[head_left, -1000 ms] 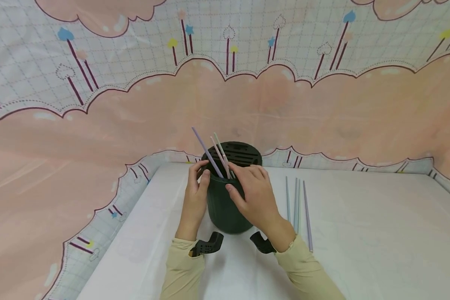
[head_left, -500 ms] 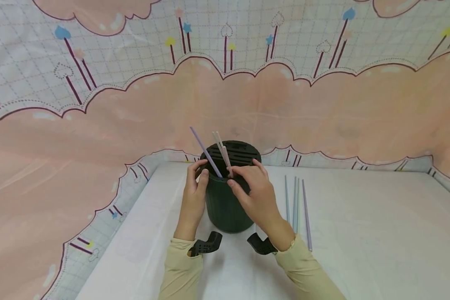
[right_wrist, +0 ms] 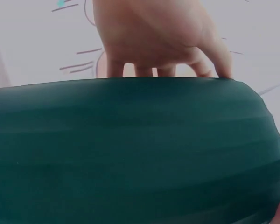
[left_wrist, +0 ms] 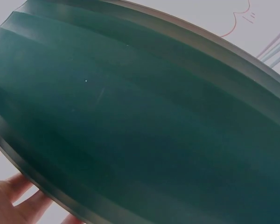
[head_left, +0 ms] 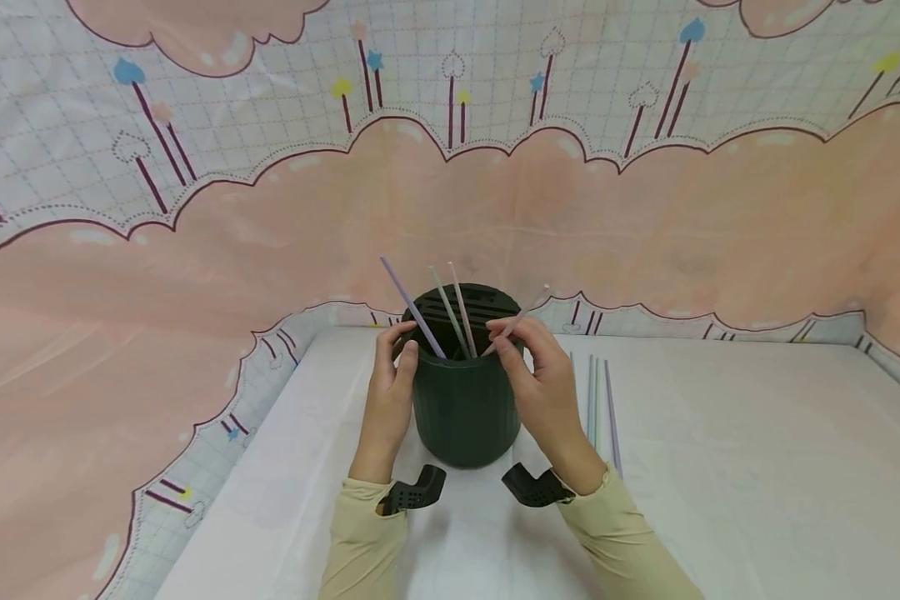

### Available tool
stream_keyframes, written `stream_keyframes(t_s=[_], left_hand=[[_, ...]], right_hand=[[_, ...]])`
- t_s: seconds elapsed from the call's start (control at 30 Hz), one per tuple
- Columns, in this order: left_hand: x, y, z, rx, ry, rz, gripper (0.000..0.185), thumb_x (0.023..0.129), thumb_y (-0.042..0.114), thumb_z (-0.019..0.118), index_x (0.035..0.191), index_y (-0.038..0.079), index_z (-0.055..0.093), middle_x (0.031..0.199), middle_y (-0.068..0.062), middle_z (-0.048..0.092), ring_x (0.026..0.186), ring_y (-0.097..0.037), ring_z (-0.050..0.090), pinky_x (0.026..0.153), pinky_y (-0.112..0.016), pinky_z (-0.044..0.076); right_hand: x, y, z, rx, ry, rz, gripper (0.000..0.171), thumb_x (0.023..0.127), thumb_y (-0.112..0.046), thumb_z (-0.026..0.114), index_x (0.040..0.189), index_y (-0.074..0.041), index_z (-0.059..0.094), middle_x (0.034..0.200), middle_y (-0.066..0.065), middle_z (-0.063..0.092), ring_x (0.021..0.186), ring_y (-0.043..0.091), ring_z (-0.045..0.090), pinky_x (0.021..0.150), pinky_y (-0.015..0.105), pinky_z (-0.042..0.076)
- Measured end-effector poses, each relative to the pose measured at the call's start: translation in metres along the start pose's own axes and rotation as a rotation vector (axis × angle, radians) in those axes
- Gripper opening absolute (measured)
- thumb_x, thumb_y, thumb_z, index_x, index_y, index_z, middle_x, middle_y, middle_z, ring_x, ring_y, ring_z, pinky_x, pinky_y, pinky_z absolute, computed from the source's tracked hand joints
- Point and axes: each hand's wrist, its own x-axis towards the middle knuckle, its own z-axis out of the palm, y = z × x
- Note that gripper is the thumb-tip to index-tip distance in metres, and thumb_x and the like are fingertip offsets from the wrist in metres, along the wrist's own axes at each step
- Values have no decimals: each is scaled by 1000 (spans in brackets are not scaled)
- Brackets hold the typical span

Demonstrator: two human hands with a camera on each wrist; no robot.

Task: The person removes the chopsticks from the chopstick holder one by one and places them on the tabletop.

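Observation:
A dark green holder (head_left: 467, 408), open in front and with a black slotted top (head_left: 487, 302) at the back, stands upright on the table. My left hand (head_left: 387, 408) grips its left side near the rim. Between thumb and fingers, my right hand (head_left: 546, 392) pinches a thin pale pink straw (head_left: 527, 311) at the right of the rim; the straw leans right, its lower end at the opening. A purple straw (head_left: 411, 304), a pale green straw (head_left: 447, 300) and another pink straw (head_left: 461, 296) stand in the opening. The holder's wall (left_wrist: 130, 107) fills much of both wrist views.
To the right of the holder, several blue, green and purple straws (head_left: 612, 408) lie on the white tabletop (head_left: 735, 467), partly behind my right arm. Behind the table hangs a pink and white patterned cloth (head_left: 570, 217).
My right hand has moved right along the rim, and its pink straw now tilts right, apart from the others. The left hand keeps its hold on the holder.

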Motion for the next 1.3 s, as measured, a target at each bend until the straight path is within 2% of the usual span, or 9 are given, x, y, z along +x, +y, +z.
stream_keyframes(t_s=[0.2, 0.33, 0.5, 0.7, 0.83, 0.93, 1.1, 1.17, 1.3], left_hand=[[2, -2, -1, -6, -4, 0, 35, 94, 44, 37, 127, 33, 36, 141, 6, 26, 127, -15, 28, 98, -48, 28], [3, -4, -1, -5, 2, -2, 36, 93, 45, 37, 127, 34, 36, 142, 4, 26, 127, -15, 28, 98, -48, 29], [4, -5, 0, -6, 3, -4, 36, 93, 45, 36, 127, 33, 36, 141, 6, 27, 127, -14, 28, 98, -46, 30], [5, 0, 0, -8, -1, -20, 35, 95, 36, 38, 129, 27, 36, 142, 2, 26, 127, -16, 27, 99, -45, 28], [-1, 21, -1, 2, 4, -34, 36, 97, 28, 37, 131, 18, 35, 141, -3, 28, 127, -19, 28, 99, -45, 28], [-2, 26, -1, 7, 6, -30, 35, 97, 27, 36, 131, 16, 35, 141, -6, 28, 127, -20, 28, 100, -44, 28], [5, -1, 0, -4, 6, -2, 35, 96, 36, 37, 129, 27, 36, 141, 1, 28, 126, -16, 28, 100, -44, 28], [5, -4, 1, -3, 7, 12, 36, 95, 39, 37, 129, 28, 36, 141, 3, 28, 126, -16, 28, 100, -45, 27], [4, -5, 2, 8, 12, 16, 36, 95, 41, 36, 129, 31, 36, 141, 3, 28, 127, -16, 28, 100, -45, 27]], right_hand=[[3, -22, -5, 106, 104, -77, 17, 84, 12, 51, 100, 7, 56, 97, 15, 57, 92, 19, 54, 83, 28, 45], [8, -27, -14, 225, 169, -71, 18, 86, 13, 46, 104, 15, 48, 94, 23, 54, 88, 25, 56, 79, 31, 48], [15, -13, -32, 401, 271, -17, 21, 90, 7, 42, 111, 11, 45, 92, 24, 53, 85, 34, 57, 72, 36, 50], [23, 9, -56, 629, 438, 4, 24, 92, 0, 44, 114, 9, 41, 89, 24, 52, 79, 33, 58, 70, 37, 51], [26, 17, -73, 612, 482, 47, 27, 91, -4, 48, 115, 7, 42, 86, 22, 52, 74, 32, 57, 68, 36, 52], [25, 28, -85, 472, 389, 175, 29, 90, -8, 51, 115, 5, 46, 85, 20, 54, 73, 30, 58, 64, 33, 52], [19, 58, -93, 59, 47, 453, 27, 91, -18, 51, 115, -5, 51, 84, 18, 58, 71, 22, 60, 58, 30, 52], [16, 68, -93, -104, -91, 517, 26, 92, -21, 50, 114, -7, 51, 83, 17, 59, 71, 22, 61, 57, 29, 52], [8, 84, -93, -270, -291, 595, 25, 93, -20, 47, 114, -6, 49, 82, 13, 61, 70, 25, 62, 58, 31, 52]])
